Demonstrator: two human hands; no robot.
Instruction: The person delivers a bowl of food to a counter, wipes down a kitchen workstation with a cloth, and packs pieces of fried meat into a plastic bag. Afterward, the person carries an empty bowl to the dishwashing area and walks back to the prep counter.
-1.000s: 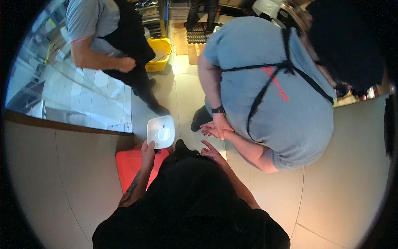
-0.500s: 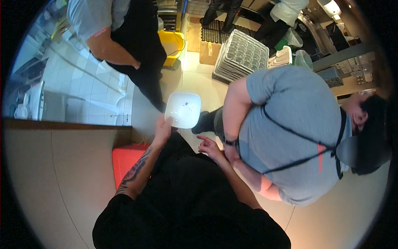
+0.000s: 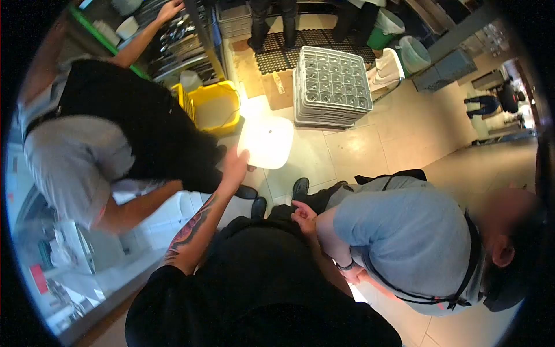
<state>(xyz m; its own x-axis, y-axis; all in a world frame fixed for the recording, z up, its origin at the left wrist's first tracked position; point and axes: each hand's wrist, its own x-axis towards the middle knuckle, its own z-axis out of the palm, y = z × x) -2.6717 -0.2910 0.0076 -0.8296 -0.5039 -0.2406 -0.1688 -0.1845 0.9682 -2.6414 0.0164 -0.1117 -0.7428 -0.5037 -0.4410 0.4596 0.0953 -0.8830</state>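
A white, square-cornered bowl (image 3: 266,143) is out in front of me, glaring brightly under the light, with a small dark speck near its far side. My left hand (image 3: 236,166) grips its near left edge, thumb on the rim. In front of my waist, my right hand (image 3: 304,216) holds nothing; its index finger points out and the other fingers are loosely bent and apart. It is close to the arm of a person in a grey shirt (image 3: 404,231) on my right.
A person in a black apron (image 3: 133,115) stands at left, one arm reaching to a rack (image 3: 182,46). Beyond the bowl are a yellow bucket (image 3: 217,107), stacked glass racks (image 3: 335,87), a black floor mat (image 3: 306,55) and a green bin (image 3: 384,29). Other people stand farther back.
My view has turned to the right. The bowl, still in my left hand, is slightly farther out and much brighter. The person at left is now nearer, with an arm raised to the rack.
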